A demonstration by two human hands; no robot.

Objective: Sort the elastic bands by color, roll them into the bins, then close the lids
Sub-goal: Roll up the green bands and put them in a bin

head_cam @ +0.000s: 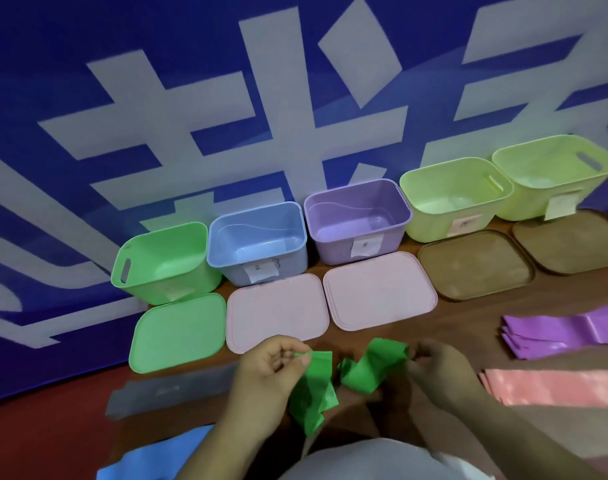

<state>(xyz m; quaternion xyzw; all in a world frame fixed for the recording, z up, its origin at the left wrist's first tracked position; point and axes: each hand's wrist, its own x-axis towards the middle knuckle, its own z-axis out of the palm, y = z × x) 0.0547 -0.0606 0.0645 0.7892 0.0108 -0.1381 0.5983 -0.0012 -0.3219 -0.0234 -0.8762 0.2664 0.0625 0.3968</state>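
Observation:
A green elastic band (316,386) hangs twisted between my hands above the table's near edge. My left hand (271,372) pinches one end and my right hand (437,372) pinches the other end. Along the back stand open bins: a green bin (164,265), a blue bin (257,242), a purple bin (358,220) and two yellow-green bins (455,199) (552,174). A lid lies in front of each: a green lid (179,332), two pink lids (278,310) (378,294) and two brown lids (475,265) (569,242).
Purple bands (565,332) are stacked at the right, pink bands (552,386) lie below them, a grey band (164,393) sits at the left and a blue band (150,459) lies near my lap. A blue banner (226,98) covers the wall behind the bins.

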